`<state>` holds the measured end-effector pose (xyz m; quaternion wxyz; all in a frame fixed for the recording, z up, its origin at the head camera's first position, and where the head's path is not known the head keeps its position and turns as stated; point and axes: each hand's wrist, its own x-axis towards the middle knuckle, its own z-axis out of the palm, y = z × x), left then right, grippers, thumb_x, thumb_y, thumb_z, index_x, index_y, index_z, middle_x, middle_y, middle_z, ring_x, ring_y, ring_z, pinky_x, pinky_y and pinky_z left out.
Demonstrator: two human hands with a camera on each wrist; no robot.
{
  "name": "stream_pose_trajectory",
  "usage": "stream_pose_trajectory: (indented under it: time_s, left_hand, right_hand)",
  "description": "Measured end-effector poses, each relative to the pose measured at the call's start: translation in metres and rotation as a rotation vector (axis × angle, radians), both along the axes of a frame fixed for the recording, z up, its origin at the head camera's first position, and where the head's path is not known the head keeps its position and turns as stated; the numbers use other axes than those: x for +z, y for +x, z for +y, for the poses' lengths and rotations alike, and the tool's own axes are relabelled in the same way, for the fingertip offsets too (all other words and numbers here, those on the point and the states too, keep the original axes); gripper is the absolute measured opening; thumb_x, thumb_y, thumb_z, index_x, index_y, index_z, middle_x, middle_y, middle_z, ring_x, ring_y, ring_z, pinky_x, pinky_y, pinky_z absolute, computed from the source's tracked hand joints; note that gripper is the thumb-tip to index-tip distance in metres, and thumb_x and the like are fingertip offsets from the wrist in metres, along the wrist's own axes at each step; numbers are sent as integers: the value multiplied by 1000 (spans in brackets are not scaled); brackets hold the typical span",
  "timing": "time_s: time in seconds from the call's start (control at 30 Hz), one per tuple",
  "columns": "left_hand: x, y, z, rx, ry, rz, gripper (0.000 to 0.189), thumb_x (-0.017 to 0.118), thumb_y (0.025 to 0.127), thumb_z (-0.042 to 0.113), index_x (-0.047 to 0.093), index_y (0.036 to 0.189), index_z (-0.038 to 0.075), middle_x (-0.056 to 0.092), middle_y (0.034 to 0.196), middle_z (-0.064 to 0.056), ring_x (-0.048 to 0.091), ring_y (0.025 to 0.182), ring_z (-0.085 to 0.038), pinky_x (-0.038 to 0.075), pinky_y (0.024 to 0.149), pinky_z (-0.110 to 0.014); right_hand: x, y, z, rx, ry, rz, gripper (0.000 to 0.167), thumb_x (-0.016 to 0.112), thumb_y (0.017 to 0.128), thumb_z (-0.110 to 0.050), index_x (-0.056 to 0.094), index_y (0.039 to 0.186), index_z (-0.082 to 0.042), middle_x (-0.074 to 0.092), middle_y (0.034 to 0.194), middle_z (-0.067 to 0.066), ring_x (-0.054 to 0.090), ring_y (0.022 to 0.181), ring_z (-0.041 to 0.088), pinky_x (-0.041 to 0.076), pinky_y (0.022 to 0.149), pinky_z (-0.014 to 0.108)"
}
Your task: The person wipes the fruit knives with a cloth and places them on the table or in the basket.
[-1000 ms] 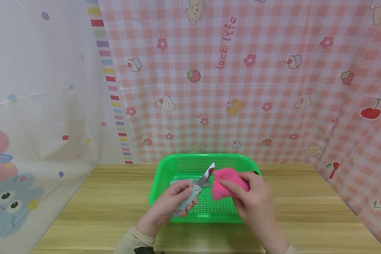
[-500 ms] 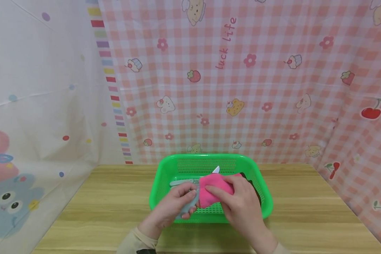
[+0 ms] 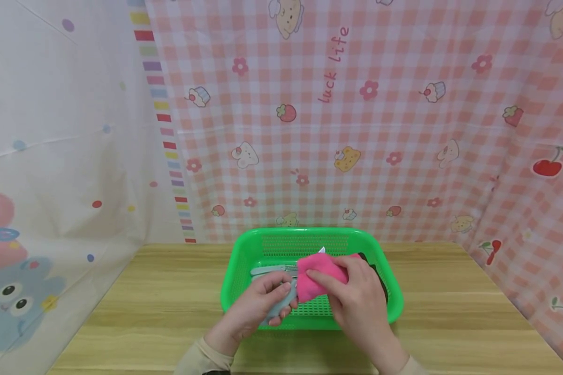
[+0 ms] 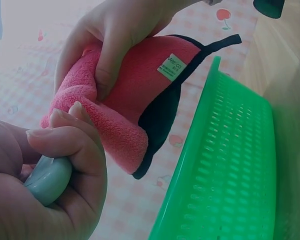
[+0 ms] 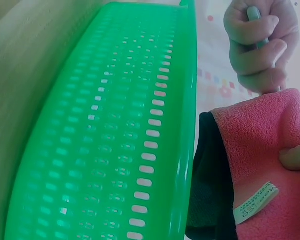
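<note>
My left hand (image 3: 258,299) grips the pale blue handle of a knife (image 3: 280,308) above the green basket. Only the blade's tip shows past a pink cloth (image 3: 316,276); the rest of the blade is covered by it. My right hand (image 3: 358,299) pinches that cloth around the blade, thumb and fingers on opposite sides. In the left wrist view, the handle's rounded end (image 4: 50,180) sticks out of the curled left fingers. Dark edging and a small white label (image 4: 171,67) show on the cloth.
Beneath both hands stands the green perforated basket (image 3: 244,250) on a wood-grain table (image 3: 450,312). Pale-handled cutlery (image 3: 268,270) lies inside it on the left. A pink checked curtain (image 3: 403,114) hangs behind, and a white printed sheet (image 3: 75,156) is at the left.
The right hand has brought the pink cloth left onto the blade, covering reddish-brown smears seen earlier. Since half a second ago the cloth has shifted slightly toward the tip.
</note>
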<state>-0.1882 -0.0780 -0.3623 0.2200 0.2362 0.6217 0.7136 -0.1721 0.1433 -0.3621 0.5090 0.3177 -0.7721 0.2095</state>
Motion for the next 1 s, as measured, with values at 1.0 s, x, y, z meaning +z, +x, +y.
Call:
stream_pose_trajectory:
  time_s: [1.0]
  left_hand:
    - [-5, 0, -3, -4, 17, -5, 23, 46, 107, 21, 53, 108, 0, 62, 84, -3, 51, 60, -6, 41, 47, -15]
  right_hand:
    - [6, -6, 30, -158, -113, -90, 44, 67, 74, 6, 76, 108, -20, 60, 98, 23, 55, 84, 40, 46, 66, 50]
